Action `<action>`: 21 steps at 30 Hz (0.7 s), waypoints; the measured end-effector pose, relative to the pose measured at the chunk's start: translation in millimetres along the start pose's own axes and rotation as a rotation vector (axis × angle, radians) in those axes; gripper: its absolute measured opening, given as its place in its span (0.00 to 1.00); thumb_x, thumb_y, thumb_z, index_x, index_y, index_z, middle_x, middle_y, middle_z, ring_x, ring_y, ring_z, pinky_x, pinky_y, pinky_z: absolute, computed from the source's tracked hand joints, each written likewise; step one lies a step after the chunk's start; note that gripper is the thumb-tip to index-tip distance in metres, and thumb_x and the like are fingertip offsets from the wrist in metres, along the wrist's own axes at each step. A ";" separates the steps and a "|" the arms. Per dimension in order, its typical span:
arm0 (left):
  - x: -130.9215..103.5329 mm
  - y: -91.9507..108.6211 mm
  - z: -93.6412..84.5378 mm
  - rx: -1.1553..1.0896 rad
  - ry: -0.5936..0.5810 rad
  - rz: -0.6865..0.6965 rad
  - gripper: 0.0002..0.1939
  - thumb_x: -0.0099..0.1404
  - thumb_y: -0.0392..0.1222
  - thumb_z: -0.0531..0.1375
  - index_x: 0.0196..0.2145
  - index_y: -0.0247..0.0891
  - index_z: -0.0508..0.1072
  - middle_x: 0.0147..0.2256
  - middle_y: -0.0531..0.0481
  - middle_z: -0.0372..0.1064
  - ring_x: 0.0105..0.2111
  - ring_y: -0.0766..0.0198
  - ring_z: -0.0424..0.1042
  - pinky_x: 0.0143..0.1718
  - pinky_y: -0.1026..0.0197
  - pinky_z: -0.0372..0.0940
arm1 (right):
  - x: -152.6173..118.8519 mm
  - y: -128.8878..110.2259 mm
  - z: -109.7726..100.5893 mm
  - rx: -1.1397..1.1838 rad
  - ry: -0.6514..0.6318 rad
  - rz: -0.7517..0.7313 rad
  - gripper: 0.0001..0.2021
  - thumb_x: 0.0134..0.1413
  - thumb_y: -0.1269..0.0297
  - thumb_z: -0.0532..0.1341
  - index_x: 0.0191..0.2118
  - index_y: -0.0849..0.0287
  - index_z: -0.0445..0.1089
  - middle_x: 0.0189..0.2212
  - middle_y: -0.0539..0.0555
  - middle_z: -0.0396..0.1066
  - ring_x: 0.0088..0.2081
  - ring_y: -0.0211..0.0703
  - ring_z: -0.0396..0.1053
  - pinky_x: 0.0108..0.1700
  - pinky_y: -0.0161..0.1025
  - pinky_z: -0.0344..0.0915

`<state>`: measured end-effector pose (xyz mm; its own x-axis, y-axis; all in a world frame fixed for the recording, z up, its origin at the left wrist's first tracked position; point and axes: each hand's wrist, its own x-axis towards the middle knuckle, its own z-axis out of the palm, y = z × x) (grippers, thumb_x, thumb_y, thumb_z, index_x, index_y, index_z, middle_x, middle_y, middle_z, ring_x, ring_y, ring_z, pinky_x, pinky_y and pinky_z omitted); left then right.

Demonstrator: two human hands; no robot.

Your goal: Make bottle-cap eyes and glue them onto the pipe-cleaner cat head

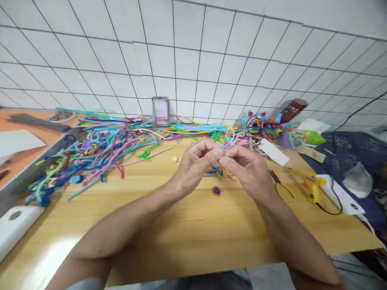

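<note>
My left hand [202,159] and my right hand [246,165] meet above the middle of the table, thumbs and forefingers pinched tip to tip. Whatever lies between the fingertips is too small and hidden to name. Just below and behind them show blue and orange pipe-cleaner pieces [211,173], partly covered by the hands. A small orange disc with a blue centre [216,191] rests on the wood nearer to me. Left of my left hand is a small pale bead-like piece [175,159].
Piles of coloured pipe cleaners [99,149] fill the back left. Pipe-cleaner figures [254,122] stand at the back right. On the right lie pliers [282,184], a yellow glue gun [313,185] and a white power strip [341,197]. A pixelated screen [161,111] leans by the wall.
</note>
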<state>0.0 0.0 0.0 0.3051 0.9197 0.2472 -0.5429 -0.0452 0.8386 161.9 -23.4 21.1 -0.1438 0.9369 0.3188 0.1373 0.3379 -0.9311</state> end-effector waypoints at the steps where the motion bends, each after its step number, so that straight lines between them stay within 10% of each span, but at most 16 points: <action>1: -1.5 -1.2 2.3 -0.032 0.013 -0.044 0.23 0.61 0.56 0.76 0.31 0.36 0.72 0.22 0.60 0.60 0.21 0.75 0.53 0.23 0.70 0.51 | 1.4 0.5 -1.7 0.021 -0.021 0.009 0.18 0.58 0.50 0.72 0.29 0.57 0.71 0.23 0.45 0.64 0.25 0.34 0.57 0.28 0.34 0.55; 13: 15.4 29.9 -30.1 0.618 -0.272 0.120 0.11 0.68 0.47 0.68 0.36 0.35 0.79 0.32 0.49 0.74 0.30 0.65 0.69 0.32 0.63 0.63 | 10.0 -1.3 -20.5 -0.175 -0.199 0.029 0.19 0.61 0.51 0.69 0.27 0.58 0.69 0.23 0.46 0.64 0.26 0.34 0.57 0.28 0.36 0.53; 21: 16.1 32.9 -31.5 0.549 -0.329 0.082 0.12 0.67 0.47 0.70 0.33 0.35 0.78 0.30 0.51 0.73 0.29 0.67 0.68 0.31 0.64 0.62 | 8.7 -2.3 -20.3 -0.079 -0.188 0.045 0.19 0.61 0.46 0.70 0.30 0.57 0.74 0.23 0.46 0.64 0.25 0.34 0.56 0.28 0.37 0.53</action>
<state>-37.6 25.6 16.3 0.5507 0.7414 0.3836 -0.1221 -0.3830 0.9156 180.3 -14.2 29.6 -0.3153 0.9203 0.2318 0.2231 0.3093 -0.9244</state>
